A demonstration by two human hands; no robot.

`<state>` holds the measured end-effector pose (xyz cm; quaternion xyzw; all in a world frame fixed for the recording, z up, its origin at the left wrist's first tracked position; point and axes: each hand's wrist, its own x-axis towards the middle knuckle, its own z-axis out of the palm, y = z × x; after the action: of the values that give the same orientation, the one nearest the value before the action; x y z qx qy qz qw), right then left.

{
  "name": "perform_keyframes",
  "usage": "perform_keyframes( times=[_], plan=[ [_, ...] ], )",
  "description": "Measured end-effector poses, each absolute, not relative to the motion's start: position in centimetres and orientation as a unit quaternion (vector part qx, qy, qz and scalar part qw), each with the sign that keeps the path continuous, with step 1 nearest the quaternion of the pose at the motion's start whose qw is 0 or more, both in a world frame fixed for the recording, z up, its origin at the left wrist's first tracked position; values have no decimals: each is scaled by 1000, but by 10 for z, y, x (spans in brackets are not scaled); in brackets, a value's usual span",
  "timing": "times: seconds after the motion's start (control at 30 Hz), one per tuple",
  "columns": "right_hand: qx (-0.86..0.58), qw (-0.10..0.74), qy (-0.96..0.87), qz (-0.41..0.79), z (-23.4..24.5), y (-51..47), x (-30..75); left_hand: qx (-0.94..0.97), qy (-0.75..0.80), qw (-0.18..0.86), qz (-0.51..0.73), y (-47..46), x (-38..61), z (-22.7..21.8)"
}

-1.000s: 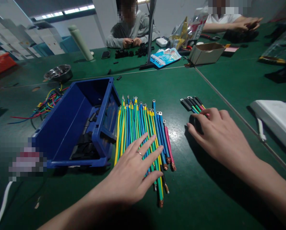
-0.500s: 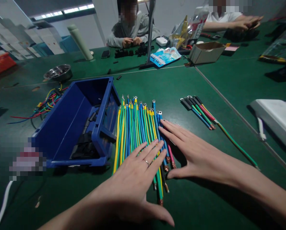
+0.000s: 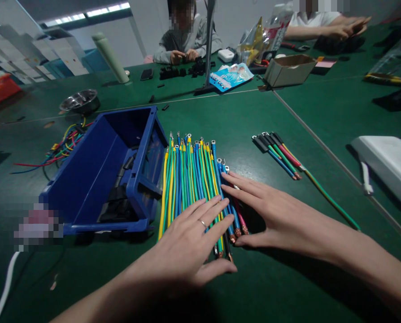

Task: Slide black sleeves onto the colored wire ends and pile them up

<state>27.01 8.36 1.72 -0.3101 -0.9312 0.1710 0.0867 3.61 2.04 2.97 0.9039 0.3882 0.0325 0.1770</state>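
Note:
A row of cables in green, yellow and blue lies side by side on the green table, with metal ring lugs at the far ends. Bare copper strands show at several near ends. My left hand lies flat over the lower part of the row, fingers spread and thumb out by the near ends. Along the row's right edge, my right hand has its fingers stretched against the blue cables and its thumb apart. A red cable is partly hidden under it.
Left of the row stands a blue bin with black pieces inside. Short cables with black sleeves lie to the right, near a white device. Behind are a metal bowl, a blue pouch, a cardboard box and two people.
My left thumb has moved up toward the cable ends, and a protruding green-yellow cable has shifted up with it. The cables by my right fingers have shifted slightly.

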Motion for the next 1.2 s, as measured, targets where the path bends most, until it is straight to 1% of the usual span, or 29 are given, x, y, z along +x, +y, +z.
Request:
perform_keyframes(
  times=[0.13, 0.33, 0.47, 0.6, 0.67, 0.9, 1.2],
  plan=[
    [-312, 102, -927, 182, 17, 83, 271, 910, 380, 159, 45, 20, 38, 27],
    [-294, 109, -928, 202, 18, 85, 276, 920, 365, 85, 111, 15, 38, 18],
    [-334, 115, -913, 202, 21, 86, 273, 924, 346, 56, 152, 13, 37, 16],
    [-369, 153, -904, 155, 20, 86, 265, 922, 349, 70, 154, 13, 38, 20],
    [-375, 159, -901, 150, 19, 86, 263, 920, 355, 84, 145, 13, 39, 21],
    [-440, 174, -865, 169, 14, 85, 265, 912, 369, 148, 103, 14, 40, 23],
    [-421, 192, -863, 202, 14, 86, 262, 910, 370, 166, 87, 15, 41, 24]
  ],
)
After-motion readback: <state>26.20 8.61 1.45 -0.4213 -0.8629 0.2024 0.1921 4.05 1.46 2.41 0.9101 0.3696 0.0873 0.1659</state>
